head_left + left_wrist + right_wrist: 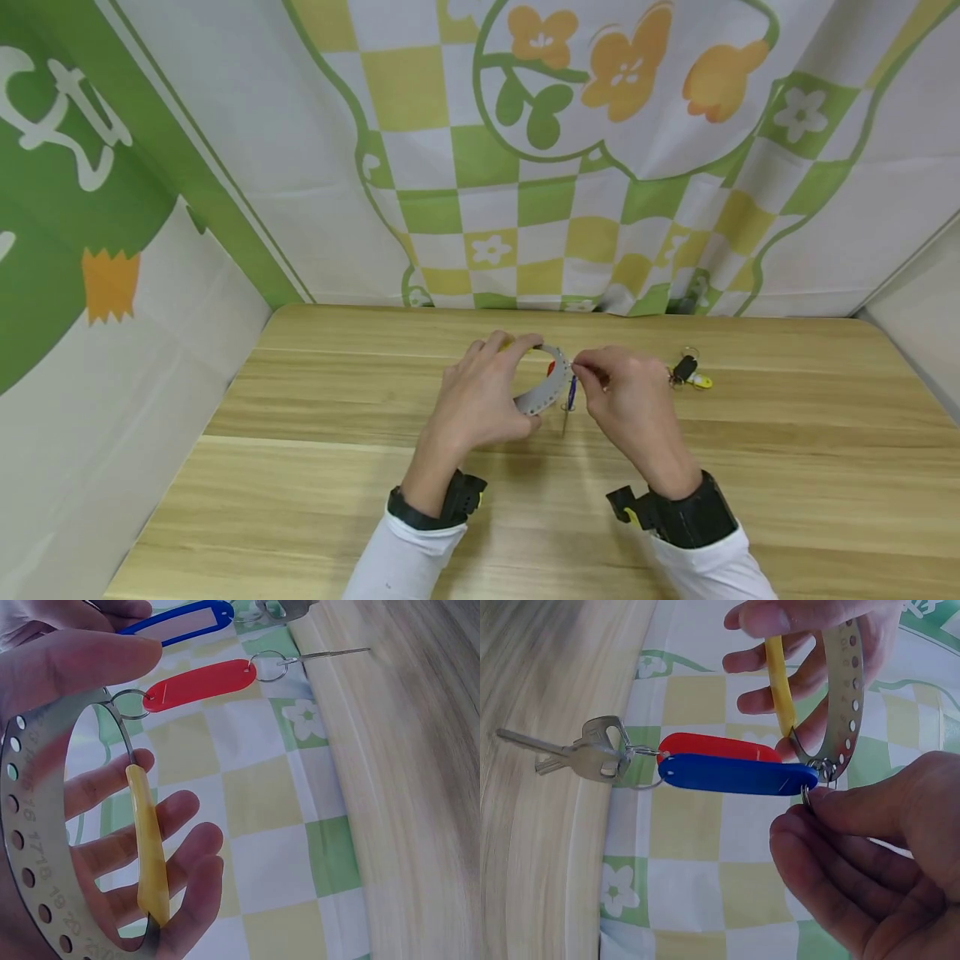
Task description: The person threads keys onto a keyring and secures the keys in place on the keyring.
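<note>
My left hand (480, 396) holds a large metal key hoop (46, 855) with numbered holes along its band and a yellow grip (148, 840). In the left wrist view, a red key tag (201, 685) hangs by its split ring at the hoop's upper end, a key on its other ring. My right hand (630, 400) pinches the small split ring (806, 796) of a blue key tag (739, 776) close beside the hoop. Keys (592, 759) dangle from the tags' far ends. I cannot tell whether the blue tag's ring passes through a hole.
To the right of my right hand, a bunch of keys with black and yellow tags (686, 369) lies on the wooden table (300, 500). A checkered, flowered cloth (487, 167) hangs behind the table's far edge.
</note>
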`<state>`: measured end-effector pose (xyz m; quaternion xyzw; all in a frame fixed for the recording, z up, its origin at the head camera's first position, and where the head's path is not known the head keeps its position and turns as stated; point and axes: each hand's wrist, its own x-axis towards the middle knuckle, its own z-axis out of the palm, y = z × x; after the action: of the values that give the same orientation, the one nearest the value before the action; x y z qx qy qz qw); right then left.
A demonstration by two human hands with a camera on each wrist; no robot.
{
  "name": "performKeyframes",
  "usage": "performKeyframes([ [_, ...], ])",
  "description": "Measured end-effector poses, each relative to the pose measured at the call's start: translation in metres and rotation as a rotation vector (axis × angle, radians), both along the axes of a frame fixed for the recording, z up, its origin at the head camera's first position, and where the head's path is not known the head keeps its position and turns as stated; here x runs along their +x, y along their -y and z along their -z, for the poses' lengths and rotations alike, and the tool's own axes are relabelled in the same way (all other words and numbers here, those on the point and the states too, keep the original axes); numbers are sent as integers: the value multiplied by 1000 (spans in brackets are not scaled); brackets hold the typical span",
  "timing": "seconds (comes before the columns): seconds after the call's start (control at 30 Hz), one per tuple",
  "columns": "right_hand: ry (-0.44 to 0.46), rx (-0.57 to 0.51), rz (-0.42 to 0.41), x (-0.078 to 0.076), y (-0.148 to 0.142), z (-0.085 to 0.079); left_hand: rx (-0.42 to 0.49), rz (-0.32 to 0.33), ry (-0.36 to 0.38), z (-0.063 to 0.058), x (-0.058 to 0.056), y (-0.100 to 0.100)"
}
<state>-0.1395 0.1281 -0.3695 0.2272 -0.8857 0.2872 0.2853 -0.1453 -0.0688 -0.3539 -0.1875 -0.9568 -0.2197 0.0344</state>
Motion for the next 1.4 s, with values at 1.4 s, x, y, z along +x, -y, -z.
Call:
performKeyframes([
  [1.4,113,-78,15,2,-2,-5,-9,34,-5,-2,1,-1],
])
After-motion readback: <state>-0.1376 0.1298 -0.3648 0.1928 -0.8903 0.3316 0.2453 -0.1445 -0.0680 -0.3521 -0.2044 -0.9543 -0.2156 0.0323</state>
